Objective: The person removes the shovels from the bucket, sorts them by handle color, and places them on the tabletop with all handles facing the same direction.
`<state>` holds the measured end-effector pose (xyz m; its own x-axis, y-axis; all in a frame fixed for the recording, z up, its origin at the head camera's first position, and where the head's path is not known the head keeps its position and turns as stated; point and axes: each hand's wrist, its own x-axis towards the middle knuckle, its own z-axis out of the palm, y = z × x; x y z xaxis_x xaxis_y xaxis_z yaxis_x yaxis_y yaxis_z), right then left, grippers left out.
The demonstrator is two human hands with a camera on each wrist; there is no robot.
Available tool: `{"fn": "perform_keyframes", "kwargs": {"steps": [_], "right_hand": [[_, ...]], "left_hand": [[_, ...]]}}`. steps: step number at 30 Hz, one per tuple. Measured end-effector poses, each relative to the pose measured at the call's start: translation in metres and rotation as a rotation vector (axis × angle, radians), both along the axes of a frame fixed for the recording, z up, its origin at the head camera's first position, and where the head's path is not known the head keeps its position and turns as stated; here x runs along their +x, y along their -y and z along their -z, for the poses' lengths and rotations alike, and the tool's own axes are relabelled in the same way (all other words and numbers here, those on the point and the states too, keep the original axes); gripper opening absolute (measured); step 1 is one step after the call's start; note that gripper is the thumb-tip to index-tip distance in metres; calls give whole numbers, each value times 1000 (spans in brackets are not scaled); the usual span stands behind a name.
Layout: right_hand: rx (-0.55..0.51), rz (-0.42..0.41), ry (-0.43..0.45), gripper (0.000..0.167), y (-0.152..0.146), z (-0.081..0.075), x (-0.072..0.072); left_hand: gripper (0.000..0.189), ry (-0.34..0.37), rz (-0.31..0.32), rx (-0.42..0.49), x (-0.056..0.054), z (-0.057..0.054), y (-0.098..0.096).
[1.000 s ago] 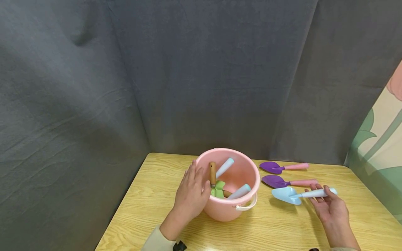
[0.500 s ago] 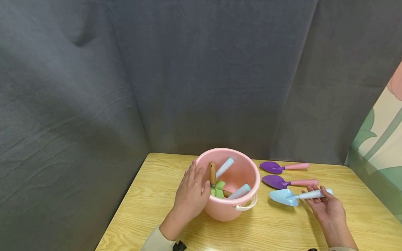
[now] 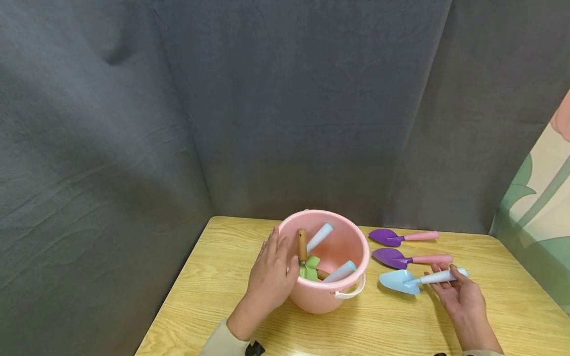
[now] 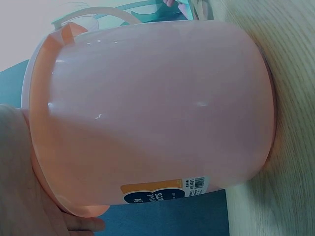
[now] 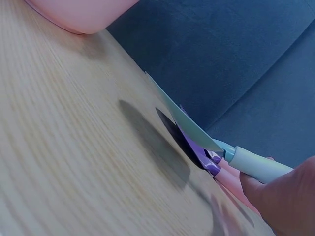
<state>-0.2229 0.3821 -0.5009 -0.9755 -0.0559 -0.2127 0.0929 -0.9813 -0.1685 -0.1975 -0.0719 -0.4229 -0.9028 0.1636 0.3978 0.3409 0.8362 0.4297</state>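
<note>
My left hand (image 3: 272, 277) rests against the near left rim of a pink bucket (image 3: 317, 300), its fingers straight. In the left wrist view the hand (image 4: 24, 182) lies along the rim, beside the bucket's smooth wall (image 4: 157, 108). To the right, my right hand (image 3: 463, 299) grips the pale handle of a light blue trowel (image 3: 400, 282) between thumb and fingers. Its blade points left toward the bucket. The right wrist view shows the trowel (image 5: 189, 125) raised off the table, with a separate shadow below.
Two purple trowels with pink handles, a back one (image 3: 385, 237) and a front one (image 3: 392, 258), lie beyond the held trowel. Inside the bucket are a wooden-handled green tool (image 3: 309, 268) and pale blue handles (image 3: 319, 236). A white bail (image 3: 351, 292) hangs at its right. Grey cloth (image 3: 303, 109) stands behind the table.
My right hand has shifted slightly left and toward me, carrying the light blue trowel with it. My left hand and the bucket stay in place.
</note>
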Motion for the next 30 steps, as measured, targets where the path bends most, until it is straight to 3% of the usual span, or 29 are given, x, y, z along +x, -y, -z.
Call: {"fn": "perform_keyframes", "kwargs": {"steps": [7, 15, 30], "right_hand": [[-14, -5, -18, 16, 1, 4, 1], [7, 12, 45, 14, 1, 4, 0], [16, 20, 43, 15, 7, 9, -5]], "left_hand": [[57, 5, 0, -4, 1, -1, 0], [59, 12, -5, -12, 1, -1, -1], [57, -21, 4, -11, 1, -2, 0]]}}
